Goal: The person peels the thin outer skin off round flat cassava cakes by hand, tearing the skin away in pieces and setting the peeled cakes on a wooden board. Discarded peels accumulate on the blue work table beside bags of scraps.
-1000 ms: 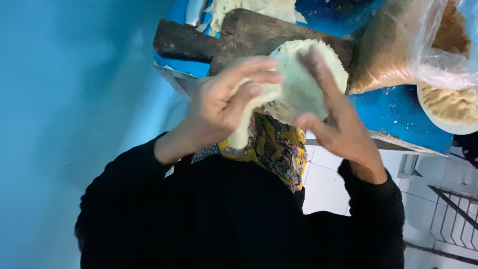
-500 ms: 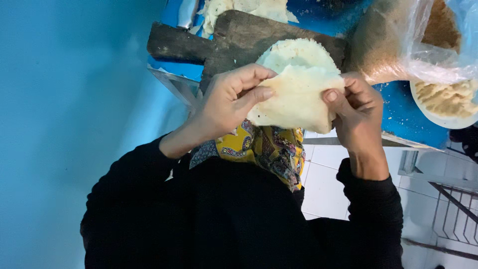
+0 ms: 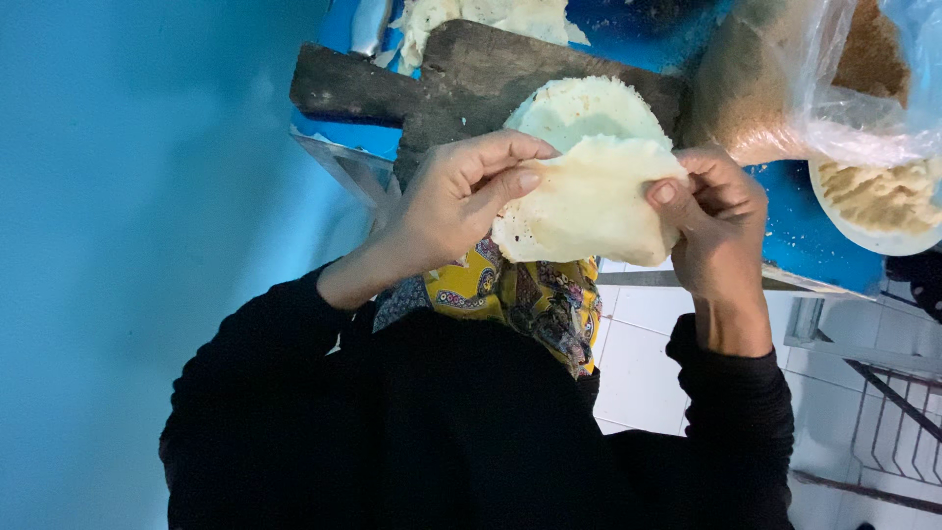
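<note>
Both hands pinching one thin, pale dough sheet [image 3: 589, 206], held in the air just above the lap. Left hand [image 3: 451, 201] gripping the sheet's left edge, thumb and forefinger closed on it. Right hand [image 3: 711, 216] gripping the right edge, fingers curled shut around the fold. Black sleeves [image 3: 294, 393] running back toward the camera; yellow patterned cloth [image 3: 520, 294] directly beneath the dough sheet.

Likely risks, judged from the grip: tearing at the pinched edges if pulled apart too hard, since so thin a sheet looks fragile; sagging or slipping from the fingers and landing on the cloth or floor; sticking to itself where the right edge folds over.

Just beyond the dough sheet, a second flat round of dough [image 3: 579, 108] lying on a dark, worn wooden board [image 3: 442, 79]. Past the board, a ragged heap of more dough [image 3: 491, 20] and part of a metal object, too cropped to identify. Right of the dough sheet, a clear plastic bag [image 3: 814, 88] of brown crumbs, and a white bowl [image 3: 873, 236] holding pale crumbly filling. Blue tabletop [image 3: 795, 226] under all of these, dusted with crumbs. Left of the dough sheet, a plain blue wall [image 3: 128, 196]. Below and right of it, white floor tiles [image 3: 638, 353] and a metal rack [image 3: 883, 422].
</note>
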